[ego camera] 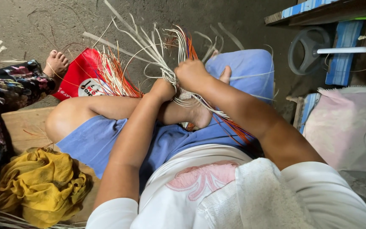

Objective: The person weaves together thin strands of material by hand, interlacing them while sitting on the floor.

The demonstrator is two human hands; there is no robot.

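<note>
yellow cloth [39, 186] near left | left hand [162, 90] closed around strips [157, 51] | right hand [191, 73] fisted on the strips, over crossed legs | red bag [81, 76] beyond | wheel [309, 50] far right

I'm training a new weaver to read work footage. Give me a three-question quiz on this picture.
1. True or false: both hands grip the bundle of pale strips.
2. What lies crumpled at the lower left? A) mustard-yellow cloth B) green net C) white towel
3. What colour are the thin strands beside the pale ones?

Key: 1 true, the left hand and right hand close on it. 2 A, the yellow cloth. 3 orange strands.
</note>
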